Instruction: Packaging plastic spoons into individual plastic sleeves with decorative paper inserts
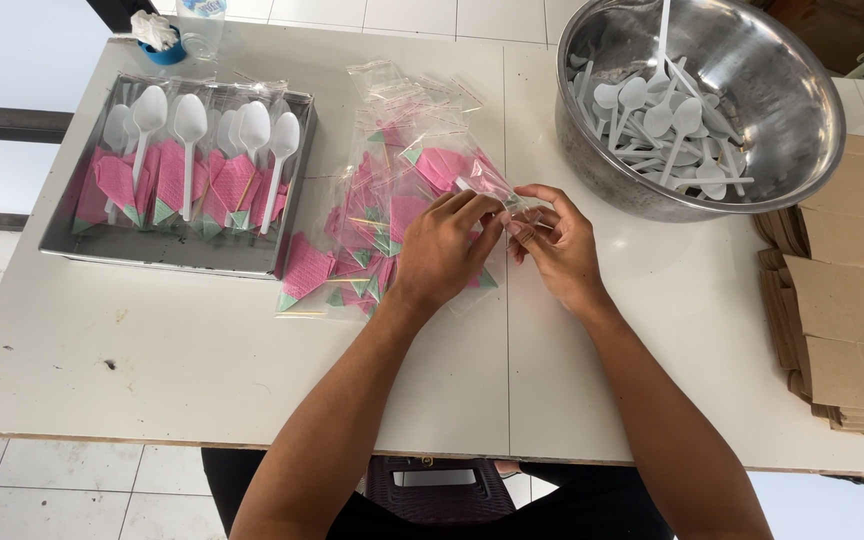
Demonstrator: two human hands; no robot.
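Observation:
My left hand (444,248) and my right hand (556,242) meet over the middle of the white table (152,360). Both pinch the open end of a clear plastic bag (497,190) that holds a folded pink napkin with a green corner. Beneath and to the left of my hands lies a loose pile of similar bags with pink napkins (372,240). A big steel bowl (802,150) with several white plastic spoons (667,125) stands just beyond my right hand.
A metal tray (167,255) at the left holds several packed bags with napkins and white spoons. Flat brown cardboard pieces (852,300) are stacked at the right edge. A blue cup with tissue (157,40) sits at the far left corner.

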